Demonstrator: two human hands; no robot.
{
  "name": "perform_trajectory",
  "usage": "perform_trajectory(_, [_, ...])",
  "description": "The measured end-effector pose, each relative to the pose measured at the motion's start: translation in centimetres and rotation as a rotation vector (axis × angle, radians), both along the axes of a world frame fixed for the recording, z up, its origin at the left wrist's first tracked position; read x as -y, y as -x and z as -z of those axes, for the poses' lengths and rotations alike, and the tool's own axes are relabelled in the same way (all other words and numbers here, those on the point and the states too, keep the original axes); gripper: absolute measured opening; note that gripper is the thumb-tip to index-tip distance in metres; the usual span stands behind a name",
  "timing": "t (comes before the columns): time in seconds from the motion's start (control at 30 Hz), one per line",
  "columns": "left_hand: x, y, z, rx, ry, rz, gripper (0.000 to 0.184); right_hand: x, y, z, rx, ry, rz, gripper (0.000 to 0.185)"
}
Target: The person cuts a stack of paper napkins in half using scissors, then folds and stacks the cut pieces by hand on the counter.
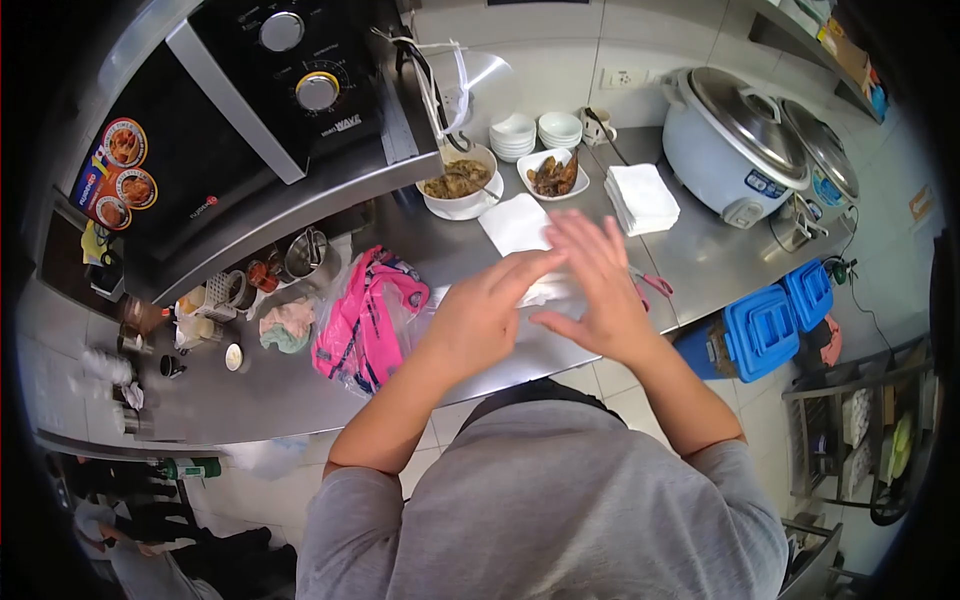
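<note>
Fingers: your right fingers (580, 240) are extended and slightly spread, thumb held apart. Your left fingers (528, 270) lie close together, reaching towards the right ones; whether they touch, or pinch anything thin, cannot be told.

Hands: left hand (470, 325) and right hand (612, 310) face each other over the near side of the counter (250, 400), elbows bent. This probably keeps both within easy reach of the white paper.

Paper: one white napkin (513, 222) lies flat just beyond your fingertips. More white material (545, 290) shows below them, partly hidden; its form is unclear. The napkin stack (642, 198) sits to the right, presumably placed for easy picking. Pink-handled scissors (656, 284) lie beside your right hand.

Outward: behind the napkin stand a bowl (443, 207) of food, spoon in it, and a dish (583, 181) of browned pieces, likely set back to leave working room. The pink bundle (365, 315) in clear plastic lies left; the rice cooker (715, 150) stands far right.
</note>
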State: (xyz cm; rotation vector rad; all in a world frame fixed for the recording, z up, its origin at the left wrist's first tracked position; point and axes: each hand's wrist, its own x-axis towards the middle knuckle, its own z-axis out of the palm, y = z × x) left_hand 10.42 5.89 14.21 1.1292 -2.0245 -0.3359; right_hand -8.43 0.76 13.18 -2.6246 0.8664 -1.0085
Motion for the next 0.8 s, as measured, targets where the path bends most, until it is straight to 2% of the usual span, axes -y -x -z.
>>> perform_trajectory(0.03, [-0.1,-0.2,0.0,0.068,-0.02,0.028,0.062,1.0,0.4,1.5,-0.092,0.029,-0.057,0.065])
perform_trajectory(0.13, [1.0,-1.5,1.5,-0.459,-0.053,-0.03,0.062,1.9,0.9,1.9,0.131,-0.931,-0.032,0.05])
perform_trajectory(0.17, [1.3,-2.4,1.5,-0.701,-0.086,-0.057,0.073,2.1,0.8,3.1,0.367,-0.944,-0.047,0.039])
perform_trajectory(0.2, [1.8,-3.4,2.2,-0.873,-0.114,-0.027,0.082,2.1,0.8,3.7,0.509,-1.027,-0.044,0.039])
perform_trajectory(0.27, [1.5,-2.6,6.4,-1.324,-0.447,0.087,0.08,2.1,0.8,4.6,0.798,-1.189,-0.035,0.038])
perform_trajectory(0.3, [1.2,-1.8,8.4,-1.475,-0.73,0.147,0.075,2.2,0.5,5.4,0.857,-1.199,-0.011,0.039])
perform_trajectory(0.4, [-0.1,1.1,9.3,-1.727,-0.892,0.163,0.069,2.4,0.3,7.9,0.724,-1.275,0.08,0.041])
perform_trajectory(0.43, [0.2,1.6,10.5,-1.7,-0.911,0.067,0.067,2.6,0.4,9.4,0.655,-1.303,0.074,0.046])
perform_trajectory(0.53, [0.6,2.6,15.9,-1.62,-0.946,-0.214,0.06,2.8,0.3,12.9,0.559,-1.614,-0.028,0.051])
perform_trajectory(0.63, [1.0,3.1,16.9,-1.548,-0.91,-0.455,0.057,4.2,1.0,15.2,0.548,-1.697,-0.014,0.053])
perform_trajectory(0.73, [1.1,3.8,19.5,-1.327,-0.907,-0.372,0.06,4.6,2.1,16.7,0.496,-1.646,-0.044,0.052])
perform_trajectory(0.8, [1.6,4.3,19.5,-1.309,-0.791,-0.383,0.061,5.6,2.8,16.1,0.462,-1.563,-0.081,0.052])
